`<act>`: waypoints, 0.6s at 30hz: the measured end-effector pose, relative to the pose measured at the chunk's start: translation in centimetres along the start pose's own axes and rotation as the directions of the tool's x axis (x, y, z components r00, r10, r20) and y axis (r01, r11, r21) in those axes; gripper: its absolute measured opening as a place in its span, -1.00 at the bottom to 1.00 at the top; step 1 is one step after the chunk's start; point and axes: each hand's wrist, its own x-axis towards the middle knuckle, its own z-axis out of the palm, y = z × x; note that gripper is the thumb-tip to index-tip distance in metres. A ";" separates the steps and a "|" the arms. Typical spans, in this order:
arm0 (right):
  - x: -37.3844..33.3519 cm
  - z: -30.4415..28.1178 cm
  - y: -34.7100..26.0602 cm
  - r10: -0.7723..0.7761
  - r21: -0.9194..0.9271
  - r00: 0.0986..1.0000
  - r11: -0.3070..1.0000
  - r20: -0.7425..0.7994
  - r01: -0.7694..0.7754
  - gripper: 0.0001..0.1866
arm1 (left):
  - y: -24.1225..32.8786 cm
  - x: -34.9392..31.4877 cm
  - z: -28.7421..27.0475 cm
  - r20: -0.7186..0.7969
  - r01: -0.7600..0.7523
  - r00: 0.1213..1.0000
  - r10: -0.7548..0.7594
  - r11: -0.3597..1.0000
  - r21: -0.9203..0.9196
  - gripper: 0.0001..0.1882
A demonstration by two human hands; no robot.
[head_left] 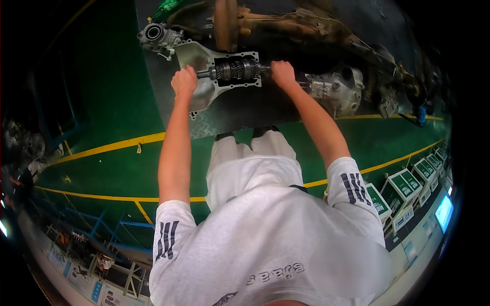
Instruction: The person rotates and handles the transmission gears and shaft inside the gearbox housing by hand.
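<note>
A gear shaft (236, 70) with several dark toothed gears lies lengthwise in an open, silver gearbox housing (200, 97). My left hand (184, 81) is closed around the shaft's thin left end, inside the wide bell-shaped part of the housing. Past the housing's right edge, my right hand (283, 74) is closed at the shaft's other end. Both arms reach forward, nearly straight. My fingers hide the two tips of the shaft.
Another silver casing (343, 91) lies right of my right hand. A smaller metal housing (157, 36) stands at the far left, near a green bottle (164, 9). Behind stretches a rusty axle (286, 23). The dark metal tabletop (242, 109) ends just before my legs.
</note>
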 end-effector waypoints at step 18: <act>-0.4 -0.8 0.3 0.018 0.162 0.998 0.986 0.066 -0.028 -0.79 | -0.1 -0.1 0.1 -0.066 -0.034 0.997 0.035 0.999 0.017 -0.44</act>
